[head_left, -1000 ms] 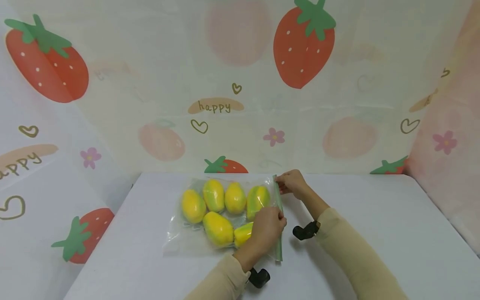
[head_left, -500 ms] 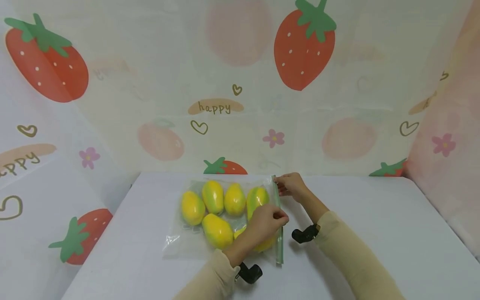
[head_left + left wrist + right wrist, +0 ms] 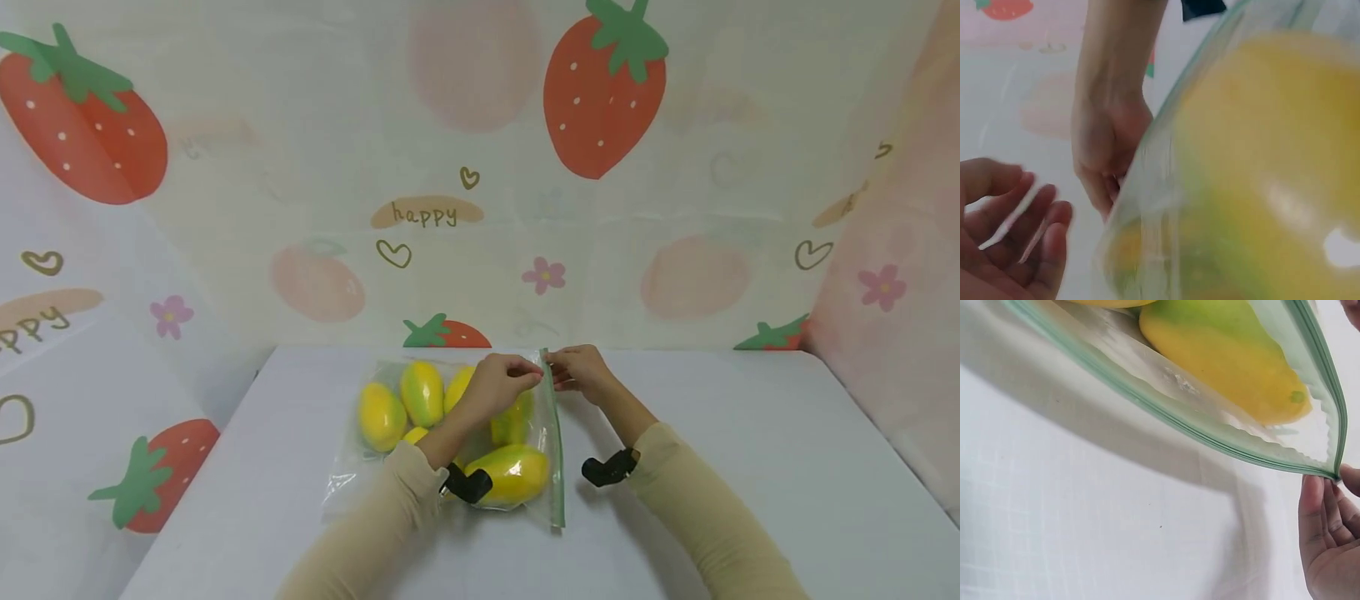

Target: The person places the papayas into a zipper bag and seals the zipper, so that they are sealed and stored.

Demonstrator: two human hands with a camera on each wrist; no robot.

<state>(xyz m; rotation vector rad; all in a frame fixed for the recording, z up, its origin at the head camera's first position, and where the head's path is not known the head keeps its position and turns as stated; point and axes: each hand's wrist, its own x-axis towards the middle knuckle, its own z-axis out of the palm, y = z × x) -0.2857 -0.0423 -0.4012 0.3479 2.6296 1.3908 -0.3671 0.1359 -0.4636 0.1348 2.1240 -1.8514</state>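
Note:
A clear zip bag [image 3: 345, 475] with a green zip strip [image 3: 556, 467] lies on the table, holding several yellow-green mangoes [image 3: 517, 473]. My right hand [image 3: 585, 372] pinches the far end of the strip, at the bag's corner. In the right wrist view, the two green edges of the mouth stand apart and meet at that corner, between the right hand's [image 3: 1335, 537] thumb and fingers. Above the bag hovers my left hand [image 3: 495, 385], near the strip's far end; the left wrist view shows its fingers [image 3: 1054, 250] loosely bent with nothing in them. My left arm hides some mangoes.
The white table [image 3: 712, 433] extends on both sides of the bag. Behind it stands a backdrop [image 3: 480, 250] printed with strawberries and flowers. A black wrist camera [image 3: 467, 483] hangs under the left wrist, another black camera [image 3: 609, 468] under the right.
My left hand has let go of the strip's middle and moved away from me along it, toward the right hand. The right hand keeps its place at the corner.

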